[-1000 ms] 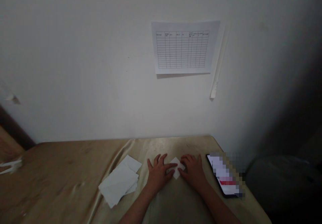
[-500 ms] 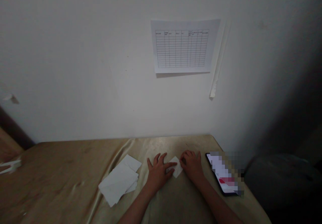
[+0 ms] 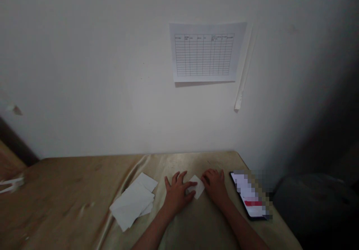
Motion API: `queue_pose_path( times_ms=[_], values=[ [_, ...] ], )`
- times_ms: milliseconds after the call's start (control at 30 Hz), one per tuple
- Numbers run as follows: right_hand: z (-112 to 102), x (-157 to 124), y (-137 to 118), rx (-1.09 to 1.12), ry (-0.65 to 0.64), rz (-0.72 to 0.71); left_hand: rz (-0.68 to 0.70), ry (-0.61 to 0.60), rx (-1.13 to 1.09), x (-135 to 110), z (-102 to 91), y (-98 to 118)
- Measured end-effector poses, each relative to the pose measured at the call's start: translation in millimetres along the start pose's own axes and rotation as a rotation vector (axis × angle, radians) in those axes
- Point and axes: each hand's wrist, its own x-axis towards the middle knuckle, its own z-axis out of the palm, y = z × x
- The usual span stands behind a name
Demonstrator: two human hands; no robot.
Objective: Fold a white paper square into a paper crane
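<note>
A small white folded paper [image 3: 198, 187] lies on the tan cloth-covered table [image 3: 70, 190]. My left hand [image 3: 176, 193] rests flat with its fingers spread, fingertips pressing on the paper's left side. My right hand [image 3: 214, 185] sits at the paper's right edge, fingers curled down against it. Both forearms reach in from the bottom of the view.
A loose stack of white paper sheets [image 3: 133, 201] lies left of my hands. A phone [image 3: 249, 197] with a lit screen lies to the right near the table edge. A printed grid sheet [image 3: 204, 52] hangs on the white wall. A white object [image 3: 11, 184] sits far left.
My right hand has drawn back slightly to the paper's right edge, its fingers more curled. The left hand stays pressed on the paper.
</note>
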Motion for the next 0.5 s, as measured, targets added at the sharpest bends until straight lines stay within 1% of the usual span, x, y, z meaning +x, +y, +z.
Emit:
queue_pose_path(
  times_ms=[100,200,333,500],
  values=[
    [-3,-3,-1,0.072,-0.019,-0.057,0.012,0.022,0.005,-1,-2.7,3],
    [-8,-7,-4,0.127,-0.078,-0.139,0.034,0.02,0.007,-2,-6.7,7],
    [-13,-11,-9,0.172,-0.166,-0.187,0.065,-0.059,-0.053,0,-11.9,4],
    [-15,-11,-11,0.168,-0.222,-0.176,0.101,-0.163,-0.124,6,-21.9,-15]
  ],
)
